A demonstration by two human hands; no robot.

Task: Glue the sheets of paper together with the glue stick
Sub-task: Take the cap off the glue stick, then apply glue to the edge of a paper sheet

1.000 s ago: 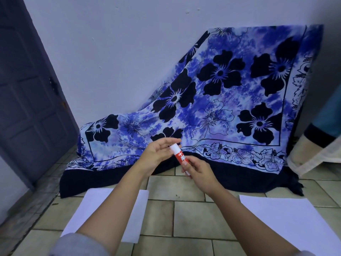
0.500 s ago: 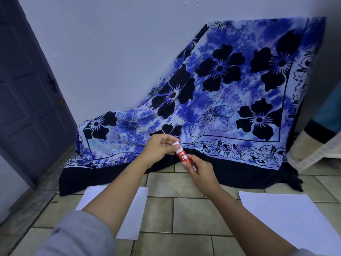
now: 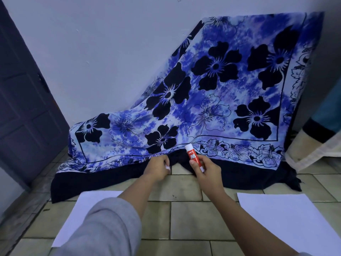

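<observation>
Glue stick (image 3: 192,156): red with white ends, held tilted in the air above the floor's far edge, where the cloth meets the tiles; its top end leans up and to the left, and its printed label faces the camera.
Right hand (image 3: 206,172): grips the lower half of the glue stick, thumb across the front and the other fingers wrapped behind it.
Left hand (image 3: 157,168): just beside the right hand but apart from it, with the fingers curled in and pinching a small white piece (image 3: 167,167) at the tips; what the piece is cannot be told.
Left sheet (image 3: 88,209): white, flat on the floor towards the near left corner, partly hidden under the grey sleeve (image 3: 103,228).
Right sheet (image 3: 287,218): white, flat on the floor towards the near right corner, well apart from the left sheet, with bare tiles between them.
Floor (image 3: 186,218): beige tiles with dark joints.
Cloth (image 3: 221,108): blue and white with black flowers, draped against the wall, its dark hem lying on the floor's far edge.
Door (image 3: 22,108): dark, panelled, along the floor's left edge.
</observation>
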